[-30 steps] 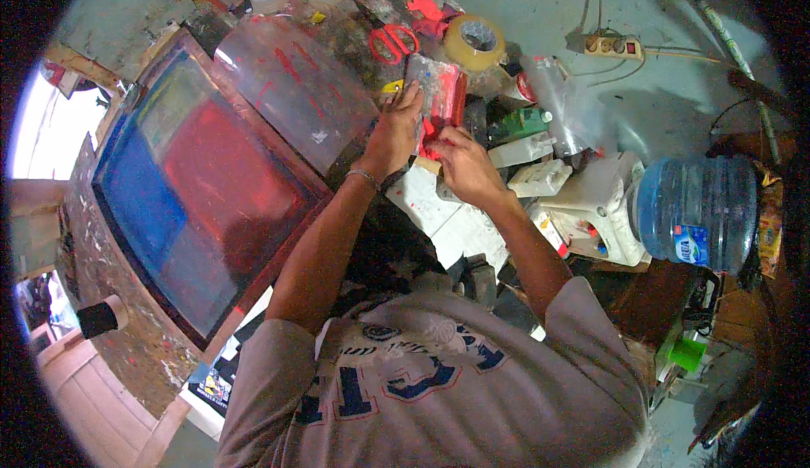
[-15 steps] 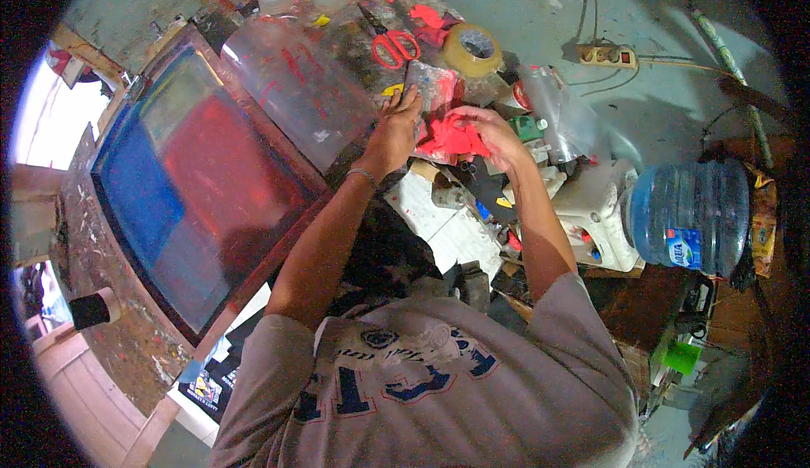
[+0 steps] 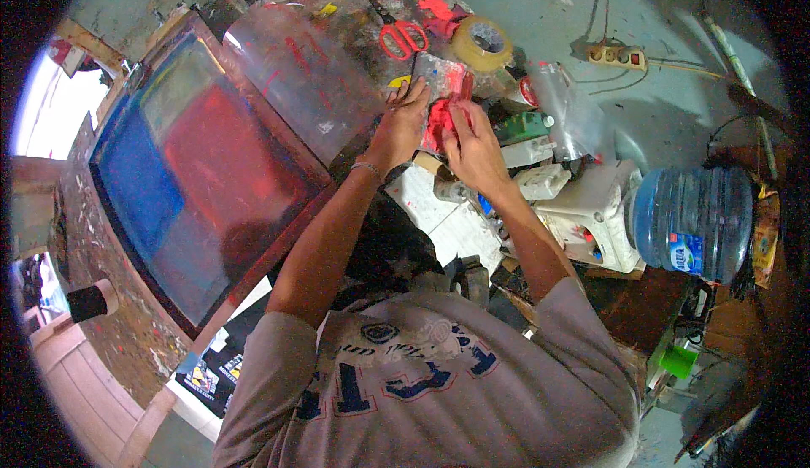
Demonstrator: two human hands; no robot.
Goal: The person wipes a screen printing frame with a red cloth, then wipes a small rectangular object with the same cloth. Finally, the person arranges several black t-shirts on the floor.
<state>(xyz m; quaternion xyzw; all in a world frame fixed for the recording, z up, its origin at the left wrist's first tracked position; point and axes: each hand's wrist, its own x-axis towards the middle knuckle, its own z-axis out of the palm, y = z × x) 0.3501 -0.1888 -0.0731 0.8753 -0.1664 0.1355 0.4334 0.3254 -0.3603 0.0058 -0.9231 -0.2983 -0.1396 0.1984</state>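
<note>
Head view: we see both of our hands close together at the near part of a cluttered, paint-stained desk [image 3: 359, 25]. Our right hand [image 3: 472, 143] is bent over a bunched red rag [image 3: 440, 117], its fingers closed down on the cloth. The rag lies against a flat, paint-smeared piece [image 3: 432, 69], streaked grey and red, between our two hands. Our left hand [image 3: 403, 126] rests along the left edge of that piece, fingers stretched forward and slightly parted; its thumb is hidden, so we cannot tell whether it grips or only steadies.

Just beyond our left fingertips is a yellow scrap [image 3: 400, 81], and past it lie scissors [image 3: 405, 40] with red handles. A roll of tape [image 3: 483, 43] lies to their right, near a crumpled red cloth [image 3: 440, 19]. To the left of our left hand, a clear plastic sheet [image 3: 312, 88] with red streaks lies beside a large framed screen [image 3: 228, 143] stained blue and red. To the right of our right hand we find a green bottle [image 3: 521, 128] on its side, and farther right a big water jug [image 3: 693, 223].
</note>
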